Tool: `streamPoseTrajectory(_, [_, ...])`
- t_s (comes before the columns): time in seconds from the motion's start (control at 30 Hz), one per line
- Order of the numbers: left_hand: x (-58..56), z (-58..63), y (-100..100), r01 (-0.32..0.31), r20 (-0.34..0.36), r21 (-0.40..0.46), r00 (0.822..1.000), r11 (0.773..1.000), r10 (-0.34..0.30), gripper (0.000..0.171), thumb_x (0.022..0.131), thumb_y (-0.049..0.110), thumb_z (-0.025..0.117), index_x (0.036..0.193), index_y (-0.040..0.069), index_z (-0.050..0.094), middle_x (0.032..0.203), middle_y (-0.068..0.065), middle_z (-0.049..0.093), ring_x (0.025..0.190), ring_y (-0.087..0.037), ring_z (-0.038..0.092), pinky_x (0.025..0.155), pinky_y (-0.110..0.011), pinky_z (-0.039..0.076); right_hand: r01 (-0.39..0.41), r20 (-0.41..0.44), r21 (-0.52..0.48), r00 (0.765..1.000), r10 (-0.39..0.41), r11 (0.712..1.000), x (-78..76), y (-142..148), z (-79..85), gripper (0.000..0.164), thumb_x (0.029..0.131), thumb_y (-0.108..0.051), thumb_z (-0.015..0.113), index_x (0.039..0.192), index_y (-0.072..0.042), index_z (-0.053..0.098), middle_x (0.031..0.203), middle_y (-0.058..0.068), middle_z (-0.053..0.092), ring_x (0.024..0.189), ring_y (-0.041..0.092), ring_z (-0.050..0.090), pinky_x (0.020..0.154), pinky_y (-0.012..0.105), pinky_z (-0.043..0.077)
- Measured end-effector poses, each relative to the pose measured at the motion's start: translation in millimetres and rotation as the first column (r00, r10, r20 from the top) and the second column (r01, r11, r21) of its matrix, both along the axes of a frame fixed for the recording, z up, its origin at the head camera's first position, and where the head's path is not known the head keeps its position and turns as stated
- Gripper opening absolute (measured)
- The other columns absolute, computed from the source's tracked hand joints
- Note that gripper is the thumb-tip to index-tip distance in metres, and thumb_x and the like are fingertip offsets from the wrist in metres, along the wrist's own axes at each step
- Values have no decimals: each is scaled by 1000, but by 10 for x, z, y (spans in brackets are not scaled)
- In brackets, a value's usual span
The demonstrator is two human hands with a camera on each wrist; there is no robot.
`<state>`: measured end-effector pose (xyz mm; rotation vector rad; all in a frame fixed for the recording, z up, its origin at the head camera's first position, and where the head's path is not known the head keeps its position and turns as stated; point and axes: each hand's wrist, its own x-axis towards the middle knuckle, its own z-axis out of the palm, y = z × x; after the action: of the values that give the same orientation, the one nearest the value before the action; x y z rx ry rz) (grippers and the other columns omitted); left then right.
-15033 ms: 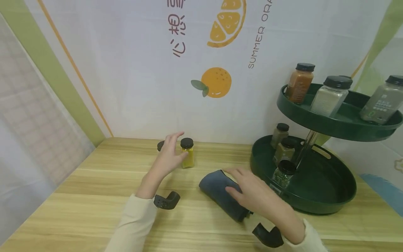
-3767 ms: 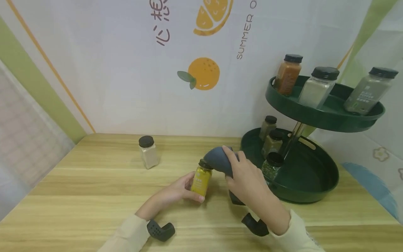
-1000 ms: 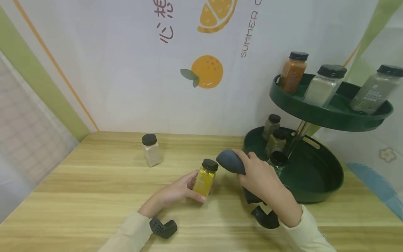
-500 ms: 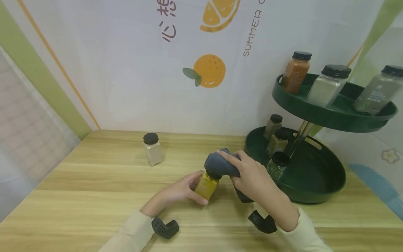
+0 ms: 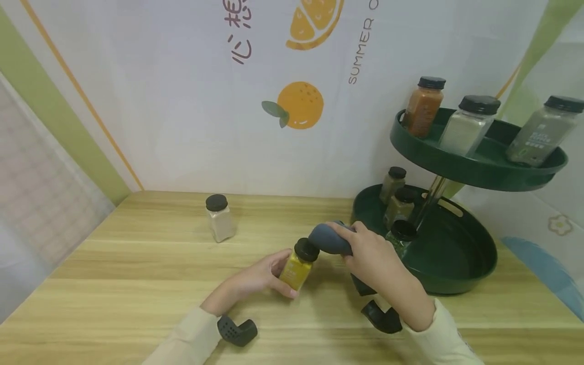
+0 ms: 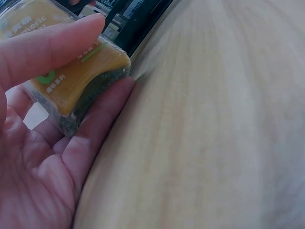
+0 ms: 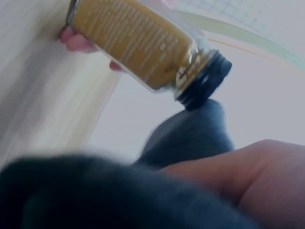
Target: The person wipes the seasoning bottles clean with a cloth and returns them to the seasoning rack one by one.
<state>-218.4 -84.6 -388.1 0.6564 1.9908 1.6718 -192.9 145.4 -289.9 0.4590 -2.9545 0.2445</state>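
Together: squarish clear jar (image 5: 295,274), rounded blue-grey object (image 5: 328,239)

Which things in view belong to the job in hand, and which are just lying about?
In use:
yellow jar, held by the left hand
black lid on that jar
dark blue cloth, held against the lid by the right hand

Not in use now:
pale jar on the table
green two-tier rack
jars on the rack
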Motion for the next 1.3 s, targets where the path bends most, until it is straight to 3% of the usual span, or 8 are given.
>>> streamPoseTrajectory(0.23, [5, -1, -3, 3, 5, 15, 1000, 1000, -3, 76, 71, 1, 74, 138, 14, 40, 124, -9, 60, 113, -20, 56, 102, -37, 38, 21, -77, 7, 997, -20, 1000, 5, 44, 28, 70, 74, -5, 66, 137, -29, 45, 104, 16, 55, 68, 24, 57, 48, 34, 45])
streamPoseTrajectory(0.37, [-2, 0, -3, 29, -4, 15, 1000, 999, -29, 74, 73, 4, 74, 138, 14, 40, 126, -8, 57, 115, -19, 54, 103, -39, 37, -137, -160, -78, 979, 123, 988, 75, -36, 26, 74, 75, -7, 69, 138, -34, 42, 112, 12, 56, 79, 25, 62, 59, 40, 52])
streamPoseTrajectory(0.47, [-11, 3, -1, 67, -47, 18, 997, 998, -66, 75, 75, 6, 74, 140, 16, 37, 131, -6, 54, 118, -20, 50, 106, -42, 33, -257, -226, -50, 944, 240, 965, 147, -126, 7, 75, 73, -10, 74, 137, -36, 43, 113, 8, 57, 86, 23, 62, 66, 39, 54])
streamPoseTrajectory(0.53, [-12, 8, 5, 92, -86, 19, 992, 996, -90, 77, 76, 7, 74, 141, 19, 36, 135, -3, 50, 123, -20, 46, 109, -44, 28, -278, -236, -12, 934, 268, 960, 184, -161, 6, 75, 72, -10, 75, 136, -37, 45, 111, 6, 57, 86, 20, 61, 64, 36, 53])
streamPoseTrajectory(0.7, [-14, -7, 25, 142, -162, 17, 977, 990, -138, 80, 76, 7, 74, 143, 19, 32, 143, -2, 41, 133, -24, 33, 113, -52, 12, -231, -170, 18, 958, 231, 973, 226, -157, 38, 71, 72, -11, 75, 132, -39, 48, 111, 6, 57, 91, 20, 61, 66, 39, 54])
streamPoseTrajectory(0.83, [-6, -13, 50, 141, -160, 6, 977, 990, -139, 81, 75, 5, 74, 143, 21, 33, 144, 1, 39, 137, -23, 28, 114, -53, 9, -218, -134, 0, 967, 216, 976, 201, -123, 50, 67, 73, -11, 73, 131, -37, 50, 115, 7, 58, 94, 25, 62, 69, 43, 53])
streamPoseTrajectory(1.03, [31, 1, 69, 63, -135, -84, 988, 994, -75, 74, 74, 13, 76, 138, 20, 39, 138, 2, 46, 137, -24, 30, 113, -53, 14, -168, -70, -71, 984, 164, 983, 131, -55, 31, 56, 76, -10, 69, 127, -30, 56, 115, 4, 61, 91, 27, 64, 71, 45, 53])
streamPoseTrajectory(1.3, [24, 3, 54, 59, -137, -102, 988, 993, -73, 60, 73, 10, 76, 126, 18, 50, 123, 1, 56, 121, -18, 45, 109, -51, 24, -137, 80, -149, 985, 150, 979, 54, -2, 47, 57, 78, -12, 66, 131, -28, 53, 124, 8, 58, 99, 29, 60, 74, 47, 49])
